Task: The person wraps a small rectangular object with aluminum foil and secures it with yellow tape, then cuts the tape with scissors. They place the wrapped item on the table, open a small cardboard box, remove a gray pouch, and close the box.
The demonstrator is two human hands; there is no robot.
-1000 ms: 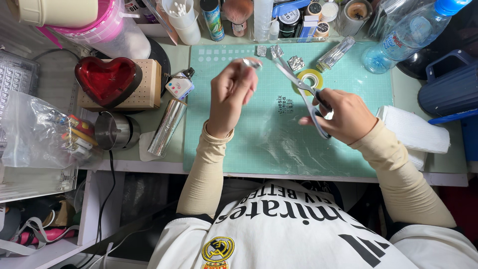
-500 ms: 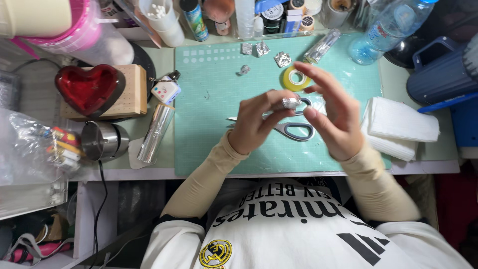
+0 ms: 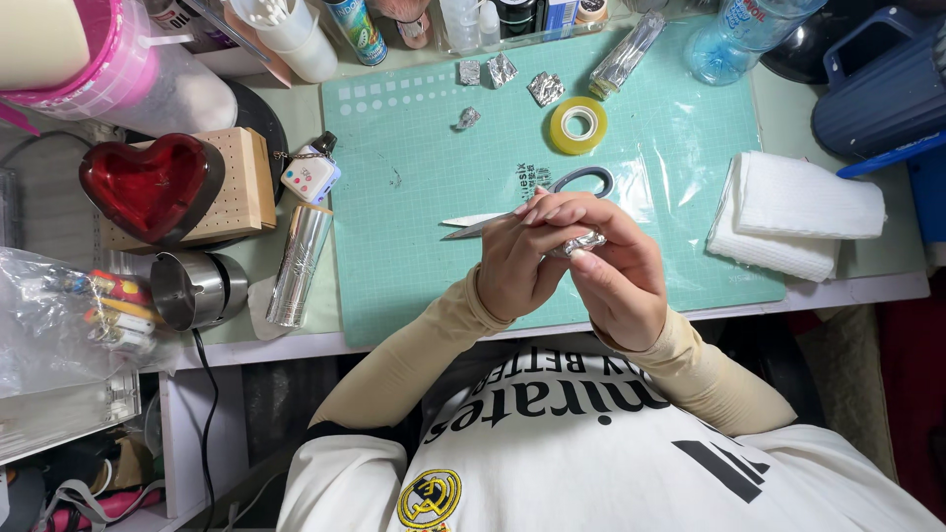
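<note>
I see both hands drawn together over the near middle of the green cutting mat [image 3: 414,227], just above its front edge. Between them sits a small piece of crumpled silver foil [image 3: 583,242], shiny and wrinkled, folded into a compact wad with creased, bright facets. Only a sliver of it shows; the rest is covered by fingers. My left hand [image 3: 522,261] curls around it from the left side, fingers bent and closed over the top, fingertips lined up along the foil. My right hand [image 3: 616,276] closes on it from the other side, thumb pressed to the visible edge of the wad. Both grips look tight, with no gap I can make out between fingers and foil.

Just behind the hands a pair of scissors [image 3: 532,202] lies flat on the mat, blades shut and pointing left, the grey handle loop to the right. Farther back are four small foil wads [image 3: 544,89] spread near the mat's far edge, a roll of yellow tape [image 3: 578,125] beside them, and a foil-wrapped tube [image 3: 627,55] tilted at the top. To the right a folded white cloth [image 3: 798,212] overlaps the mat's edge. To the left, off the mat, lies a silver foil roll [image 3: 299,264].
</note>
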